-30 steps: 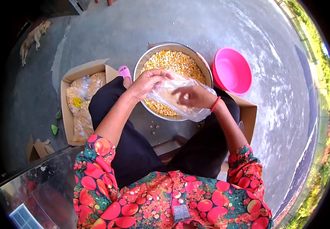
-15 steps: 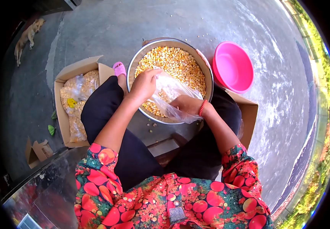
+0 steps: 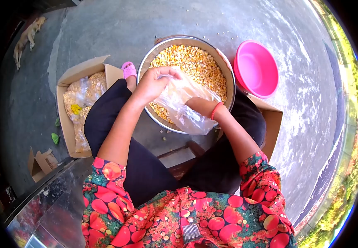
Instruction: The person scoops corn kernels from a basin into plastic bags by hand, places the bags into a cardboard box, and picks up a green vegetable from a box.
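A clear plastic bag (image 3: 189,113) hangs over the near part of a wide metal pot (image 3: 142,68) that holds yellow corn kernels (image 3: 199,64). My left hand (image 3: 154,84) pinches the bag's upper left edge. With a red bracelet (image 3: 217,110) at the wrist, my right hand (image 3: 199,105) reaches inside the bag from the right. Its fingers are hidden in the plastic, so their shape cannot be made out.
A pink basin (image 3: 256,69) stands right of the pot. Left of my legs is a cardboard box (image 3: 65,124) with bagged kernels; another box (image 3: 273,122) is at the right. A dog (image 3: 28,39) lies at the upper left. Stray kernels dot the floor.
My right hand has moved from over the bag to inside it, and the bag's near end hangs lower. The left hand still holds the edge. The view has shifted slightly.
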`<act>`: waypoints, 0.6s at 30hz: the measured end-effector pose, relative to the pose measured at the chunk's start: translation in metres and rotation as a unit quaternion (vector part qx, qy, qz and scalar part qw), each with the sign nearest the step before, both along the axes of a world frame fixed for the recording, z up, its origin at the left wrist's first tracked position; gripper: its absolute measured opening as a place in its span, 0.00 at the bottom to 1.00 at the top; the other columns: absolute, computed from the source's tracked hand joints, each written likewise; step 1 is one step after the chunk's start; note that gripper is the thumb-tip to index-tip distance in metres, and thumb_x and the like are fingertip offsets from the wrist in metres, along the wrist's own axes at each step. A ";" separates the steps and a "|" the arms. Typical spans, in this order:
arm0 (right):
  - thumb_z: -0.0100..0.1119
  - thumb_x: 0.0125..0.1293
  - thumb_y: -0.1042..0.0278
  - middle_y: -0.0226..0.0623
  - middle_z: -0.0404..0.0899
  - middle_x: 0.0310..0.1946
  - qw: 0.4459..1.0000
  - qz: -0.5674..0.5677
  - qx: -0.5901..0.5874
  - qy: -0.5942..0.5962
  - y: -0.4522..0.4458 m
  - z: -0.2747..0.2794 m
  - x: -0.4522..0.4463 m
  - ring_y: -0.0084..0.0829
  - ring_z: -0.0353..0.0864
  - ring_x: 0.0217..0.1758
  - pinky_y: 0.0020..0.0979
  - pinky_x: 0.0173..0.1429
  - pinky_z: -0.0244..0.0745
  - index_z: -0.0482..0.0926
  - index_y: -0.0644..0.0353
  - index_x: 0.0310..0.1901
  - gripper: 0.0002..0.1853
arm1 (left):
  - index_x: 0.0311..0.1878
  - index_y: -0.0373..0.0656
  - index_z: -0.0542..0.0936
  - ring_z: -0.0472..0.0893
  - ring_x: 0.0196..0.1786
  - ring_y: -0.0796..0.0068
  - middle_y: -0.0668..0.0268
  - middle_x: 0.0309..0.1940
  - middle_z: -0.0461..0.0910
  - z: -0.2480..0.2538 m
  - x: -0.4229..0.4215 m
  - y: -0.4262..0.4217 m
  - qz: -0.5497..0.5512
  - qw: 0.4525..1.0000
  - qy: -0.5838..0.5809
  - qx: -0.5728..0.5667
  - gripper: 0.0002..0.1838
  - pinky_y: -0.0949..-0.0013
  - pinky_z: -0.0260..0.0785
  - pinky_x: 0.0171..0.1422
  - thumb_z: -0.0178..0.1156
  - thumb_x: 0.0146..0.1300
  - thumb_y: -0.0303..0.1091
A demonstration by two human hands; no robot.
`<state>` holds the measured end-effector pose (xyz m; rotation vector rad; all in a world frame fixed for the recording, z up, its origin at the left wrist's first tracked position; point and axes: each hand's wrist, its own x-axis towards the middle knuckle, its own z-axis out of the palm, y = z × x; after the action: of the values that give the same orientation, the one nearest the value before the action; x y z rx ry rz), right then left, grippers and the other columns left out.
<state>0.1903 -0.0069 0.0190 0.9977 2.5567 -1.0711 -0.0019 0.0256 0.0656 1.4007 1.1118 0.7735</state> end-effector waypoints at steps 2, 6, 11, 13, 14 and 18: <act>0.52 0.53 0.70 0.46 0.77 0.29 0.988 -0.065 -0.113 0.079 0.002 0.009 0.003 0.38 0.77 0.35 0.33 0.40 0.70 0.77 0.62 0.37 0.10 | 0.32 0.42 0.81 0.74 0.30 0.79 0.67 0.29 0.79 -0.001 -0.010 0.007 -0.107 0.989 0.074 -0.075 0.14 0.81 0.64 0.38 0.46 0.49 0.19; 0.56 0.49 0.73 0.37 0.79 0.27 0.906 -0.228 -0.174 0.312 0.017 0.019 -0.002 0.31 0.78 0.30 0.30 0.39 0.70 0.78 0.58 0.36 0.10 | 0.31 0.41 0.81 0.78 0.38 0.61 0.56 0.29 0.79 -0.014 -0.003 -0.008 -0.041 0.957 0.269 0.102 0.13 0.67 0.66 0.49 0.46 0.50 0.21; 0.64 0.43 0.66 0.38 0.68 0.50 0.957 -0.077 0.269 0.080 0.003 -0.003 0.003 0.37 0.68 0.52 0.35 0.48 0.68 0.74 0.53 0.42 0.20 | 0.49 0.35 0.73 0.73 0.49 0.55 0.49 0.46 0.71 -0.002 -0.001 -0.016 -0.092 0.927 0.347 0.111 0.21 0.62 0.64 0.53 0.53 0.46 0.24; 0.63 0.43 0.66 0.38 0.63 0.55 0.976 -0.102 0.192 -0.021 0.005 0.014 -0.001 0.37 0.62 0.58 0.40 0.55 0.61 0.69 0.51 0.50 0.27 | 0.49 0.36 0.72 0.73 0.49 0.54 0.49 0.46 0.71 -0.008 -0.003 -0.016 -0.101 0.921 0.358 0.115 0.22 0.62 0.64 0.53 0.52 0.46 0.24; 0.63 0.44 0.66 0.37 0.58 0.59 0.978 -0.124 0.111 -0.121 0.005 0.021 -0.001 0.37 0.55 0.64 0.44 0.61 0.54 0.63 0.48 0.57 0.34 | 0.50 0.36 0.72 0.73 0.49 0.54 0.48 0.47 0.70 -0.012 -0.003 -0.017 -0.110 0.916 0.368 0.117 0.23 0.61 0.64 0.53 0.52 0.45 0.23; 0.62 0.44 0.68 0.41 0.68 0.50 0.982 -0.151 0.107 0.027 0.015 -0.005 0.021 0.42 0.66 0.55 0.35 0.56 0.63 0.70 0.54 0.51 0.27 | 0.51 0.35 0.71 0.72 0.49 0.53 0.47 0.48 0.69 -0.019 -0.001 -0.021 -0.134 0.907 0.387 0.094 0.24 0.60 0.64 0.53 0.51 0.45 0.23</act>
<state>0.2114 0.0082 0.0137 1.4697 2.6669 -0.9123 -0.0025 0.0050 0.0464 2.0627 1.4099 0.0975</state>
